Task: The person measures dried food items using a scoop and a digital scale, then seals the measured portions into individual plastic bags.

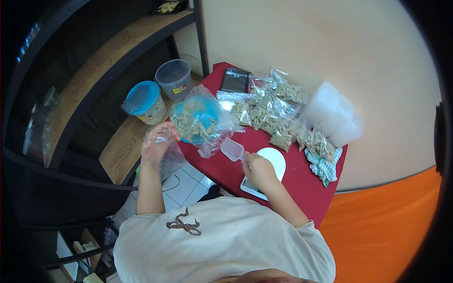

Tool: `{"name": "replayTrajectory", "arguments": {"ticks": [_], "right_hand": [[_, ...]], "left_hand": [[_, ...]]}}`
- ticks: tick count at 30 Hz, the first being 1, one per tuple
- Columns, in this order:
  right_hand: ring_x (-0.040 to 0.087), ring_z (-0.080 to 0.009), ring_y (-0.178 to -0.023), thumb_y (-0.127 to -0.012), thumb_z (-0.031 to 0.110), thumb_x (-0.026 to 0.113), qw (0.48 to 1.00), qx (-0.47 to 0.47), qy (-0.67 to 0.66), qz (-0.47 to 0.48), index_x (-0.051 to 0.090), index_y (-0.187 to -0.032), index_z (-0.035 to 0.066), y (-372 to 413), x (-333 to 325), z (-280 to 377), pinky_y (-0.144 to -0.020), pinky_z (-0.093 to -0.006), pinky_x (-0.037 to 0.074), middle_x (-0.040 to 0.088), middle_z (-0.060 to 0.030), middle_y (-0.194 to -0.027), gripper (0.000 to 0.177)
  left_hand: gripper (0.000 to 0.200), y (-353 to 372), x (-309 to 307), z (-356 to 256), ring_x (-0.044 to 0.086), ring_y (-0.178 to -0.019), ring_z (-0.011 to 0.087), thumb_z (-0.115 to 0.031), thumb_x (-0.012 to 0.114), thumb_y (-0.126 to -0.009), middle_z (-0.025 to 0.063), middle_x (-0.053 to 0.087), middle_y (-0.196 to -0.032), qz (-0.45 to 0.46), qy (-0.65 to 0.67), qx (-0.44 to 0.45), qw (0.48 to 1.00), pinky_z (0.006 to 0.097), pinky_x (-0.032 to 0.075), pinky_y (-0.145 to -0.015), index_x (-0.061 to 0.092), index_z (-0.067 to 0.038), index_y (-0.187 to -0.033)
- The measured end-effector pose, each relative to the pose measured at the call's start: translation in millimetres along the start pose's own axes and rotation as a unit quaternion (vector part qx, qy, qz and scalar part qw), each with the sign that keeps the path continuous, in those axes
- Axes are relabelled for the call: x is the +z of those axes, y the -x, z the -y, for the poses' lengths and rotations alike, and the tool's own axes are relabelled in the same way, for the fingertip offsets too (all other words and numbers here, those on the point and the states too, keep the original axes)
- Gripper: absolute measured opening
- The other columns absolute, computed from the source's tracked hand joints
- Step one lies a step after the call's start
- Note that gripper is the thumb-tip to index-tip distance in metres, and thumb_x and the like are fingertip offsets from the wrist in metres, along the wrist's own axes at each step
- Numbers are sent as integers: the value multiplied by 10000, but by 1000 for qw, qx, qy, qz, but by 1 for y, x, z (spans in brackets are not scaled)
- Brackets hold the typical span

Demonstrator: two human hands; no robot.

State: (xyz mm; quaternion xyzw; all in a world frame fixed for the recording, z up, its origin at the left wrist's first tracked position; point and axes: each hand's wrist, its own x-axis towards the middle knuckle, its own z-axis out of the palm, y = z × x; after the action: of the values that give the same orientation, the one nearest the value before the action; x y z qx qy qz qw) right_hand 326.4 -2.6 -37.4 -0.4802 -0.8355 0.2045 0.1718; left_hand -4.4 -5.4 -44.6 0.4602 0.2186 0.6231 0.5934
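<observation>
My left hand is closed on a clear plastic bag, which hangs below the fingers past the table's left edge. In my right hand is the handle of a translucent plastic scoop, its bowl pointing left and seemingly without contents. A blue basin lined with a clear plastic sheet holds pale, stick-like snack pieces, just beyond both hands. Partly under my right hand and forearm stands a white kitchen scale; part of its display is covered.
Several filled clear bags lie across the red-covered table. Beside them are translucent plastic packs, a checked cloth and a dark box. A blue-lidded tub and a grey bucket stand on the wooden shelf.
</observation>
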Motion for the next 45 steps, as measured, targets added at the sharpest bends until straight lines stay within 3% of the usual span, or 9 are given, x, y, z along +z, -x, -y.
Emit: {"name": "replayTrajectory", "arguments": {"ticks": [11,13,18,28,31,38,40,43,45], "right_hand": [[625,-344,-640,-717,37,536,979,84,180,38,577,-880,-67,-75,68,41,-553,-424,519,585,-209,-818,197],[612,-388,-715,-741,76,570,984,97,142,56,551,-1036,-29,-85,61,53,-612,-458,501,596,-234,-866,313],[614,-365,-845,-804,123,572,998,6,46,39,442,-1277,27,-97,79,31,-695,-395,508,601,-227,-992,500],[618,-266,-898,-834,7,531,915,145,-369,-69,521,-1171,-13,-115,137,4,-787,-346,503,603,-126,-1026,338],[589,-268,-984,-837,47,544,967,131,-210,61,511,-1196,-1,-118,102,14,-834,-366,484,557,-151,-1126,364],[618,-323,-861,-787,78,610,998,6,-55,-10,493,-1229,9,-105,75,29,-791,-390,485,577,-201,-1060,462],[608,-330,-772,-778,64,608,970,-150,96,-165,532,-1157,1,-115,90,23,-680,-387,497,596,-192,-938,391],[596,-312,-810,-731,66,648,987,43,153,8,500,-1206,3,-122,96,51,-717,-374,493,603,-173,-899,501],[586,-309,-754,-731,93,657,991,23,129,-19,481,-1214,-6,-125,107,40,-676,-382,489,592,-171,-859,523]], "left_hand": [[648,-41,-142,50,338,-1280,260,-421,538,-712,234,339,-1388,-151,81,38,984,349,194,-1083,551,60,-1146],[704,-50,-145,58,472,-1163,216,-384,602,-681,245,256,-1423,-135,143,-8,981,261,338,-1004,486,133,-1145],[711,-53,-142,69,253,-1327,253,-550,521,-681,174,204,-1469,-53,74,-46,995,357,131,-1088,572,2,-1128],[709,-55,-135,68,215,-1346,248,-545,516,-688,158,181,-1477,-50,78,-50,994,355,135,-1091,568,20,-1112],[708,-55,-141,67,227,-1338,247,-537,514,-689,151,197,-1472,-46,94,-57,993,359,168,-1085,566,31,-1108],[681,-57,-148,79,271,-1311,248,-495,503,-719,147,299,-1423,-22,62,-91,994,360,191,-1074,564,57,-1113],[675,-59,-143,76,277,-1308,247,-486,501,-724,150,314,-1413,-16,49,-92,994,358,188,-1075,563,61,-1115],[675,-59,-137,71,285,-1302,244,-489,501,-725,148,322,-1409,-26,73,-108,991,354,181,-1075,565,60,-1114],[672,-60,-138,74,283,-1303,243,-484,498,-732,146,325,-1407,-21,84,-110,990,352,180,-1074,562,62,-1118]]}}
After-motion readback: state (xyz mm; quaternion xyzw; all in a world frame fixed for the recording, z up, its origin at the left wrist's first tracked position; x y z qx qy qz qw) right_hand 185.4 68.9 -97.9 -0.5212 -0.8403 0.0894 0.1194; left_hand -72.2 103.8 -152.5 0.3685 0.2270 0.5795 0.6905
